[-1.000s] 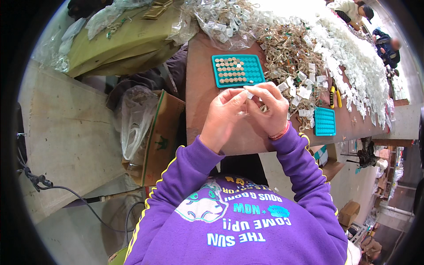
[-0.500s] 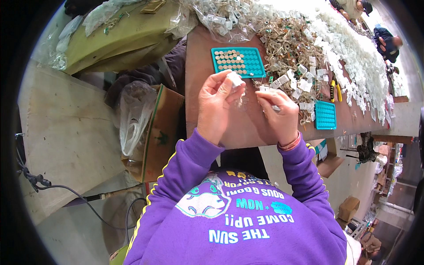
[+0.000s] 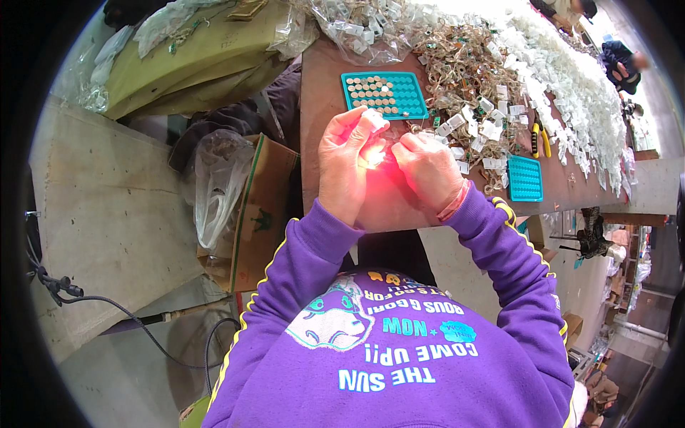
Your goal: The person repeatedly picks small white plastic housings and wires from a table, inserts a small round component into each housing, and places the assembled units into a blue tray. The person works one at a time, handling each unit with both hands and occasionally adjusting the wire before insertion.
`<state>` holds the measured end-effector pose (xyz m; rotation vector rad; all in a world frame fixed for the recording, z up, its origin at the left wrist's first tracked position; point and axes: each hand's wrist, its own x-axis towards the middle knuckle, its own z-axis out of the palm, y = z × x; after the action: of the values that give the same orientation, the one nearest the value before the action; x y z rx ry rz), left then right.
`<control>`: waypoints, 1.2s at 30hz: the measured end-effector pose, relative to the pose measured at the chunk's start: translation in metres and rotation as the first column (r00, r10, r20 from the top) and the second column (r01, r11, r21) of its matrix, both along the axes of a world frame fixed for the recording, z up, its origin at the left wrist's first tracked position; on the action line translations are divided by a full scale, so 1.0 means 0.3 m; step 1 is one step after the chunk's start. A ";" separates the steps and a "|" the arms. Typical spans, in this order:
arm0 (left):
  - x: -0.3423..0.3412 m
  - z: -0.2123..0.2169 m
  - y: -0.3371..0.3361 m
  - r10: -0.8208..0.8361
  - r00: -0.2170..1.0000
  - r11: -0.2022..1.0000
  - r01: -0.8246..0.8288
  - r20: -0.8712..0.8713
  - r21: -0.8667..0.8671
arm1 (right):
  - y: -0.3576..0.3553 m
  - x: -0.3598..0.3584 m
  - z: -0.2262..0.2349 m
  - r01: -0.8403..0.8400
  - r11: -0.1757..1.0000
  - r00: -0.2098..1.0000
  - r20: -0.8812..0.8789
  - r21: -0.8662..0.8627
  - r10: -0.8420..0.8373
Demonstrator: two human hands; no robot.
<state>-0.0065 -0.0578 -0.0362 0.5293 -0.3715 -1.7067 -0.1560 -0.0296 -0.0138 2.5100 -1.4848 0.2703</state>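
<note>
In my left hand (image 3: 344,155) a small white plastic housing (image 3: 374,119) is pinched between thumb and fingers. A bright red glow (image 3: 374,153) shines below it, tinting both palms and the table. My right hand (image 3: 430,170) is closed close beside it, fingertips pinched together; what they hold is too small to make out. Just beyond my hands lies a teal tray (image 3: 410,85) with rows of round hollows. Silvery button-like discs (image 3: 369,93) fill its left part, and one white disc sits among them.
A tangled heap of wired parts and small white housings (image 3: 467,93) covers the table right of the tray. Behind it spreads a long pile of white pieces (image 3: 553,78). Yellow-and-black pliers (image 3: 540,139) and a second teal tray (image 3: 525,178) lie at right. A cardboard box (image 3: 260,207) stands left.
My right hand has moved left and up, closer to my left hand. A red light now glows between them. The white housing stays in my left hand.
</note>
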 end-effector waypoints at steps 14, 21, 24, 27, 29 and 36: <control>-0.003 0.006 0.000 -0.011 1.000 1.000 0.012 -0.024 0.022 | 0.003 0.004 0.012 -0.059 0.998 0.994 -0.095 -0.010 0.058; 0.005 -0.002 -0.007 -0.040 0.998 0.999 0.042 -0.049 0.034 | -0.029 -0.012 -0.008 0.011 1.000 0.981 0.191 0.016 -0.013; 0.014 -0.004 -0.010 -0.077 0.997 0.997 0.077 0.023 -0.009 | -0.034 -0.029 0.004 0.054 0.996 0.841 0.535 0.068 -0.082; 0.012 -0.004 -0.001 -0.166 0.986 0.983 0.167 0.022 -0.073 | -0.021 -0.048 0.038 -0.081 0.851 0.201 0.845 0.519 -0.496; 0.009 -0.003 0.000 -0.227 0.973 0.972 0.229 0.040 -0.057 | -0.015 -0.066 0.068 -0.260 0.834 -0.032 0.859 0.487 -0.512; 0.010 -0.005 0.001 -0.382 0.922 0.921 0.385 0.060 -0.065 | -0.017 -0.056 0.087 -0.316 0.827 -0.091 0.853 0.465 -0.514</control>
<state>-0.0034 -0.0573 -0.0376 0.4612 -0.6027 -2.0509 -0.1728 -0.0347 0.0123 2.2518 -2.4444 2.6949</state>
